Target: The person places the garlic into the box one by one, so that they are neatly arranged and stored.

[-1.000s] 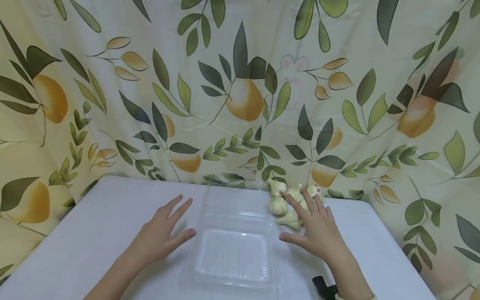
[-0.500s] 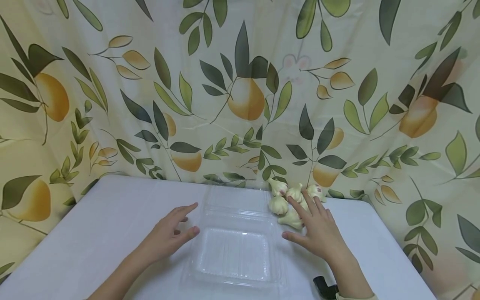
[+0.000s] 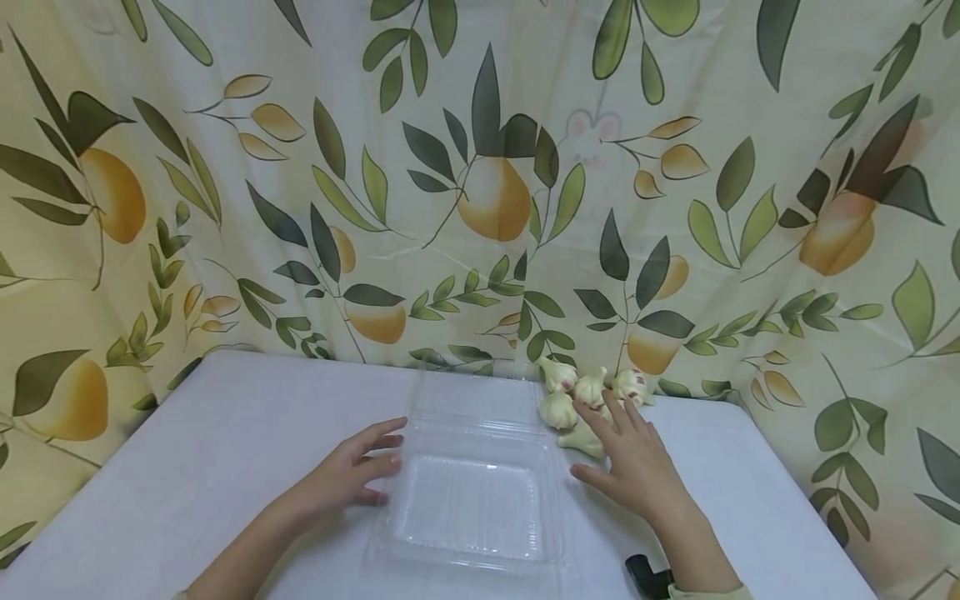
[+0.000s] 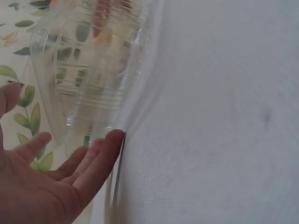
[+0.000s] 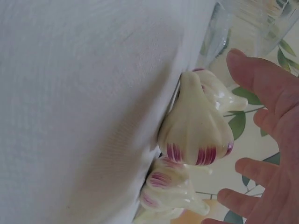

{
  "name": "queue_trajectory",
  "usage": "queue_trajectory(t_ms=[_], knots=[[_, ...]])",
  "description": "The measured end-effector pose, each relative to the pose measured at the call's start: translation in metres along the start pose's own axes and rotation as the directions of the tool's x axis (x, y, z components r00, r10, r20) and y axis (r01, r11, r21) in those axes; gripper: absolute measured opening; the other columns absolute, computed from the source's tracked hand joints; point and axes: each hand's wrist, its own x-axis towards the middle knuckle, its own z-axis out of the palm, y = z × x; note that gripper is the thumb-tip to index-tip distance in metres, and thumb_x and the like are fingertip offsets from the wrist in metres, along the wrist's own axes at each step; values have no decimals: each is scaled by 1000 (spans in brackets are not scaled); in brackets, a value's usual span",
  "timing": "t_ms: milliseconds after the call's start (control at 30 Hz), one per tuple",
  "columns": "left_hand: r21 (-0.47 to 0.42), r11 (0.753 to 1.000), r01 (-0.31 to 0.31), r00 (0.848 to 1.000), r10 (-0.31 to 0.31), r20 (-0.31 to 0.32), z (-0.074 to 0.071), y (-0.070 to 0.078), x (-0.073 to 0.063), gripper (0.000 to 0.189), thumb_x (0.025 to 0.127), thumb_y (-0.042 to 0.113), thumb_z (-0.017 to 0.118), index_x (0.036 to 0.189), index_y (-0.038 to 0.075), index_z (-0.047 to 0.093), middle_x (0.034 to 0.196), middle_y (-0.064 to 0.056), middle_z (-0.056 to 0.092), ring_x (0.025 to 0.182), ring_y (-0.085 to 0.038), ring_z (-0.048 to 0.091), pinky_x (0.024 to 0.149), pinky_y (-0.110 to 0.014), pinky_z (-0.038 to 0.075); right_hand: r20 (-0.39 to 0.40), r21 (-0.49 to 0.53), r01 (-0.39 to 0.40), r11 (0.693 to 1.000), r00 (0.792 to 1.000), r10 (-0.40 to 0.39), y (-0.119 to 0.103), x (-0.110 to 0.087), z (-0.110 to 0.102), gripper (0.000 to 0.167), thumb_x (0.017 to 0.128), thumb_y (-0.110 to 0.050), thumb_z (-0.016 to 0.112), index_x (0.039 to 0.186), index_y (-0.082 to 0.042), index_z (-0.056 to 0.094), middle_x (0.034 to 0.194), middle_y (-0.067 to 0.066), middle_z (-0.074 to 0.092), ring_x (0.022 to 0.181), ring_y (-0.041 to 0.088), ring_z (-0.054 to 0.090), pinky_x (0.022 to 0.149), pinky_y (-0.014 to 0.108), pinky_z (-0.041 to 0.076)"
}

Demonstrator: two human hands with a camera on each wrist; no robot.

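Note:
A clear plastic clamshell box lies opened out on the white table, its lid folded toward the back. Beside its left edge is my left hand, fingers loosely bent and holding nothing. In the left wrist view those fingertips come close to the box's rim; I cannot tell if they touch it. Several white garlic bulbs with purple streaks cluster right of the lid. My right hand spreads over the nearest bulbs and partly hides them. In the right wrist view, one bulb stands apart from the fingers.
A black angular object sits at the front, by my right wrist. Behind the white table hangs a curtain printed with leaves and orange fruit.
My left hand has moved right, up to the box's left edge, with its fingers bending in from a spread. The right hand stays nearly in place over the garlic.

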Motion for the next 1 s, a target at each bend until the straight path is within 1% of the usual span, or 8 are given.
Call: queue_trajectory(t_ms=[67,200,333,433,533,700,833,1000], knots=[[-35,999,14,1000,-14,4,-1,0,1,67,99,27,62,157,17,31,157,-23,30,135,-39,43,87,-46,57,-2,1,1,1000,1000,-1,0,0,1,87,78,-46,81,153,-28,39,159,25,28,143,56,22,104,77,25],[-78,997,29,999,-28,21,-2,-1,1,67,99,22,63,157,18,30,157,-23,30,133,-39,45,87,-47,57,5,8,3,1000,1000,-3,0,1,1,86,79,-43,81,152,-27,41,159,25,29,143,55,23,105,76,25],[-98,995,27,999,-23,41,-4,0,2,71,96,17,66,157,19,29,158,-23,30,136,-40,42,89,-48,56,7,4,7,1000,1000,-7,0,1,1,85,79,-43,81,152,-26,41,159,25,29,142,56,24,106,75,25],[-111,994,23,999,-18,48,-6,-1,3,72,95,15,67,157,19,30,158,-23,30,135,-40,43,89,-48,56,6,6,8,1000,1000,-8,1,1,2,84,79,-42,81,152,-25,42,158,25,29,141,56,25,107,74,25],[-125,992,18,998,-11,55,-7,-3,3,72,94,12,67,157,17,31,158,-24,30,133,-40,45,88,-49,56,13,7,4,1000,1000,-4,1,1,3,84,79,-42,81,152,-24,42,158,26,30,140,57,26,107,74,25],[-146,989,17,997,-5,82,-8,-6,2,72,94,8,67,156,14,31,157,-25,29,135,-39,42,88,-49,56,37,15,-6,1000,999,5,1,0,4,82,79,-41,81,150,-23,45,156,28,33,138,58,29,107,73,26],[-146,989,36,994,-21,105,-8,-7,1,72,94,10,67,156,16,31,157,-25,28,133,-37,44,88,-48,56,56,14,-7,1000,998,6,-1,0,4,75,78,-40,82,144,-19,53,151,27,41,134,57,37,103,71,34],[-169,984,65,991,-43,130,-8,-9,-1,75,93,9,68,157,16,29,158,-26,25,130,-35,46,86,-48,56,79,25,-32,999,996,30,-2,-1,4,64,79,-38,81,136,-18,60,141,23,52,125,49,51,87,68,47]])
